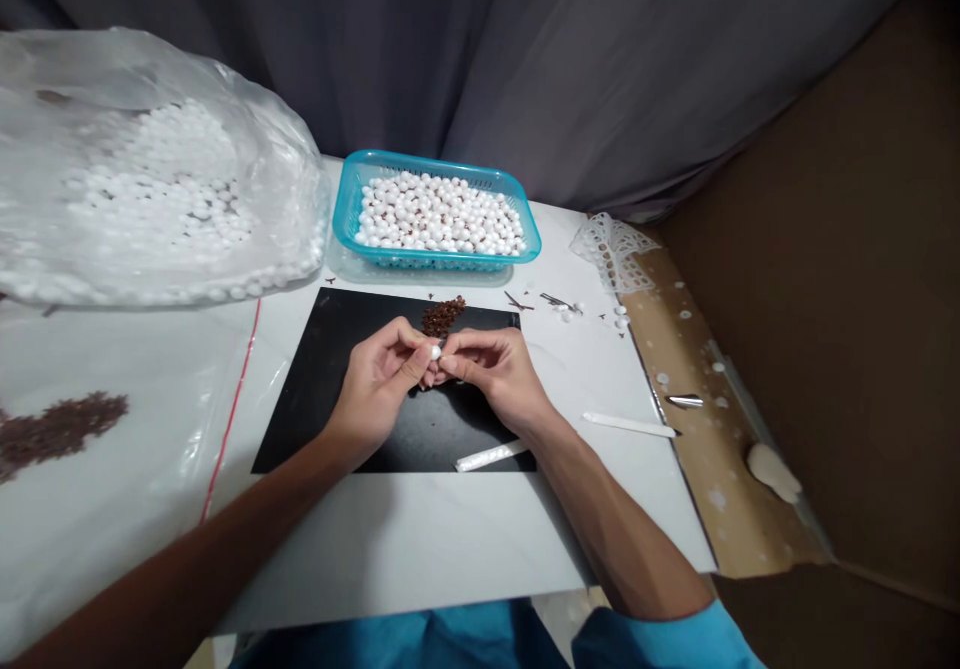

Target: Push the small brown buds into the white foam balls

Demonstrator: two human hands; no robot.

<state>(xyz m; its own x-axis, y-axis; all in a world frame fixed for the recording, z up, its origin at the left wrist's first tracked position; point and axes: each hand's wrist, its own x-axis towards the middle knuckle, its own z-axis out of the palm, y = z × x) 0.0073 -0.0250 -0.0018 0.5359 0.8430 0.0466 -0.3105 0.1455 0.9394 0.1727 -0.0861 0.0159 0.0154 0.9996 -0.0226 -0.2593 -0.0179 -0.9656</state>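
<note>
My left hand point(382, 374) pinches a small white ball point(435, 352) between thumb and forefinger, above a black mat point(315, 379). Close against it, my right hand point(491, 364) has its thumb and forefinger pressed together at the ball's right side. What those right fingertips hold, if anything, is too small to make out. Just beyond both hands lies a small heap of dark brown bits point(444, 316) on the mat. A white stick-like tool point(489, 456) rests on the mat, partly under my right forearm.
Behind the mat stands a blue basket point(437, 261) full of white balls with brown bits among them. A clear bag point(165, 199) of white balls is at the left, above a plastic bag point(64, 429) with brown bits. A white pencil point(630, 425) and metal nozzle point(685, 401) lie right.
</note>
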